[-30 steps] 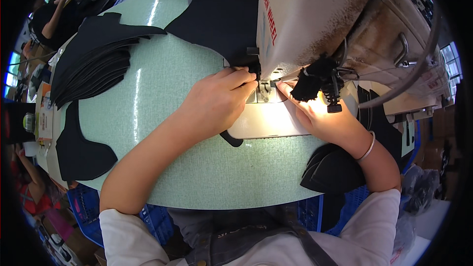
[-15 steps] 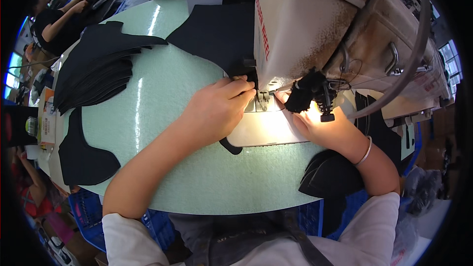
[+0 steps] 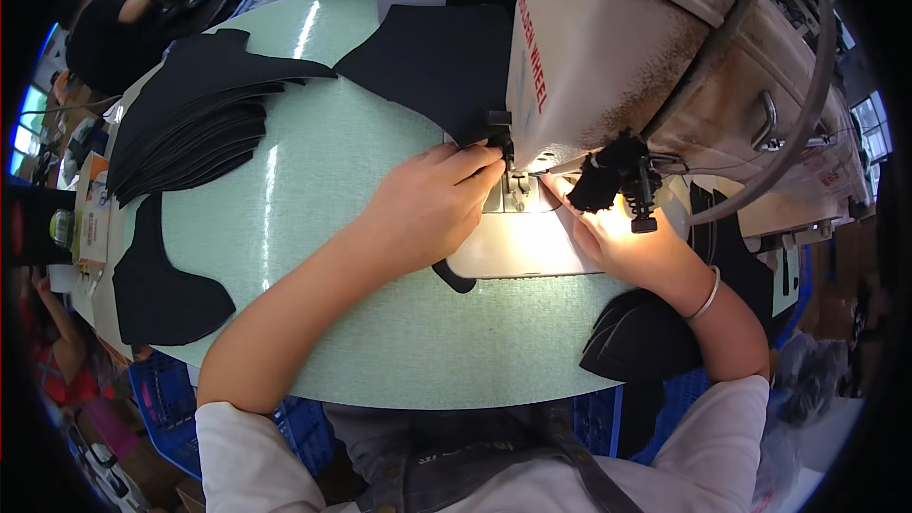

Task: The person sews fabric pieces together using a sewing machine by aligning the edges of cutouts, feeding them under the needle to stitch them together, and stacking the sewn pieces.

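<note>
Beside the presser foot (image 3: 518,188) of a sewing machine (image 3: 608,47), my left hand (image 3: 427,204) has its fingers pressed together on the near edge of a black fabric piece (image 3: 432,62). That piece spreads over the table behind my fingers. Across the foot, my right hand (image 3: 627,245) is closed, its fingertips close to the needle area under the lamp's glow. What they pinch is hidden, partly by the black thread-tension part (image 3: 617,180). The pale machine bed plate (image 3: 527,252) lies lit between both hands.
A fanned stack of black pieces (image 3: 204,123) lies left on the green table (image 3: 380,342), with a single curved piece (image 3: 166,285) nearer. More black pieces (image 3: 641,337) lie by my right forearm. Blue crates (image 3: 171,408) stand below the edge. A co-worker (image 3: 104,38) is far left.
The whole view has shifted slightly, so the table and machine appear a little farther right. Both hands stay at the presser foot with little visible movement. The far-left co-worker has changed posture.
</note>
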Demonstrator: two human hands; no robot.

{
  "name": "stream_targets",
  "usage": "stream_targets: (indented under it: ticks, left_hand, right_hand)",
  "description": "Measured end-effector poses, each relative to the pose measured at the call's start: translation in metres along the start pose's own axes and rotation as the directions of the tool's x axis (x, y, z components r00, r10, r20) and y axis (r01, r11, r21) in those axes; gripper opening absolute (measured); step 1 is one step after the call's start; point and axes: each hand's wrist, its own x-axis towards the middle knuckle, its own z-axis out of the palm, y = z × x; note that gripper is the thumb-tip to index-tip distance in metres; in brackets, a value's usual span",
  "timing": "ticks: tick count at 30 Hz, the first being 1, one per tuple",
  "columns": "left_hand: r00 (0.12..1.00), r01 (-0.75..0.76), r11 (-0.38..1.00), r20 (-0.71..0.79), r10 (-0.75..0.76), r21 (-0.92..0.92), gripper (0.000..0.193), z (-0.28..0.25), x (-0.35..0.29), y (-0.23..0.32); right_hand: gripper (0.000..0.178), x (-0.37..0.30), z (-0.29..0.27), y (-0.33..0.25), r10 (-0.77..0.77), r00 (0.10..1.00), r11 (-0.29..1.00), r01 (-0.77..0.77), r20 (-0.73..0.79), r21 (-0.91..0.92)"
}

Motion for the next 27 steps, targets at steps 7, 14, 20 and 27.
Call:
stream_targets:
  ticks: [7, 14, 20, 27]
  left_hand:
    - [1.000, 0.001, 1.000, -0.020, 0.000, 0.027, 0.036, 0.009, -0.002, -0.005]
    - [0.996, -0.056, 0.995, -0.066, 0.062, 0.083, 0.020, 0.024, -0.006, -0.005]
    - [0.993, 0.040, 0.975, 0.099, -0.063, 0.217, 0.014, -0.076, -0.078, 0.009]
    - [0.536, 0.679, 0.523, 0.139, -0.833, 0.515, 0.092, -0.213, -0.264, 0.003]
  right_hand:
    - [0.043, -0.018, 0.022, 0.012, 0.059, 0.988, 0.998, -0.056, 0.140, -0.026]
    - [0.054, -0.003, 0.012, 0.007, 0.169, 0.939, 0.976, -0.201, 0.299, 0.081]
    - [0.044, -0.012, -0.053, -0.015, 0.121, 0.863, 0.981, -0.179, 0.491, 0.073]
    - [0.056, -0.111, -0.125, -0.026, 0.230, 0.886, 0.936, -0.315, 0.402, 0.158]
